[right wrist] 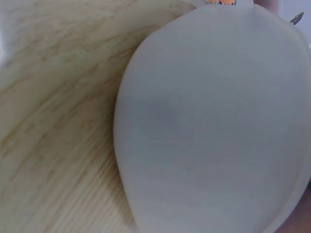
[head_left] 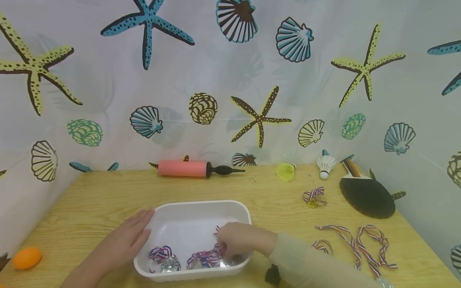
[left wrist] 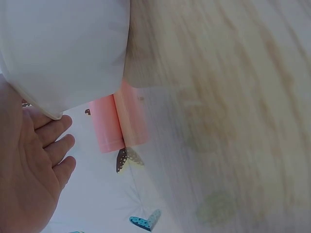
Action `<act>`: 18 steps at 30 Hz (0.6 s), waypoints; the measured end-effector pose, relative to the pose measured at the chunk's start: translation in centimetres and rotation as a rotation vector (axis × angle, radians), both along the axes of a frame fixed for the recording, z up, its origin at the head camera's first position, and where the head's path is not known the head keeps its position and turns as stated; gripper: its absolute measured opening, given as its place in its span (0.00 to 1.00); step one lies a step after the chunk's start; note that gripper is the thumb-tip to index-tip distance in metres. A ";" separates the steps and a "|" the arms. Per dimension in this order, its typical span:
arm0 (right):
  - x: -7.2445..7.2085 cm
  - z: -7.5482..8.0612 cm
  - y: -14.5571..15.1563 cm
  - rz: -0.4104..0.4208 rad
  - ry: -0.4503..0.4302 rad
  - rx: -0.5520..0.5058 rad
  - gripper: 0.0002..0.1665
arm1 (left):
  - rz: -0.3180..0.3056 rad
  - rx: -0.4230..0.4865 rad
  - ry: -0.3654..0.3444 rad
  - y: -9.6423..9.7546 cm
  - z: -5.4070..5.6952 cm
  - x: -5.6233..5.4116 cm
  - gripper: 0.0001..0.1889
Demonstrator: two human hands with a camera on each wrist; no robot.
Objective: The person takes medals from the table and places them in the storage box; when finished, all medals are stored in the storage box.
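A white plastic tub [head_left: 201,274] stands at the front of the table. Several medals with red, white and blue striped ribbons lie inside, among them a silver medal [head_left: 170,264] at the left and a bunched ribbon [head_left: 206,258] near the middle. My left hand [head_left: 124,241] rests against the tub's left rim, its fingers fairly straight; the left wrist view shows its fingertips [left wrist: 62,145] beside the tub's wall [left wrist: 68,53]. Reaching into the tub's right part, my right hand [head_left: 235,240] has curled fingers pinching a ribboned medal, mostly hidden. The right wrist view shows only the tub's outer wall [right wrist: 209,121].
Along the back lie a pink hand pump [head_left: 183,169], a yellow shuttlecock [head_left: 285,172] and a white shuttlecock [head_left: 325,166]. A black table tennis paddle [head_left: 367,197], a gold medal [head_left: 312,203] and loose striped ribbons [head_left: 372,250] are at the right. An orange ball [head_left: 27,257] sits far left.
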State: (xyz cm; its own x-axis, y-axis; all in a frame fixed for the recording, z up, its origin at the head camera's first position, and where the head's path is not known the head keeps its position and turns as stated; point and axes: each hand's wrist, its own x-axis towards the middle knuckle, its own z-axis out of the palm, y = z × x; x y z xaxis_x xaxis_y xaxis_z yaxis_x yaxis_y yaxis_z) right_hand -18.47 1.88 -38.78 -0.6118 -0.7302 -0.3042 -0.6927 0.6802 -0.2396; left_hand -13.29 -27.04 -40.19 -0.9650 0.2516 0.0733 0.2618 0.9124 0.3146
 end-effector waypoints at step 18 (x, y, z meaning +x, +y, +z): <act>-0.1 0.7 -0.4 0.047 -0.088 -0.253 0.17 | -0.002 0.006 -0.001 0.0 0.2 0.0 0.30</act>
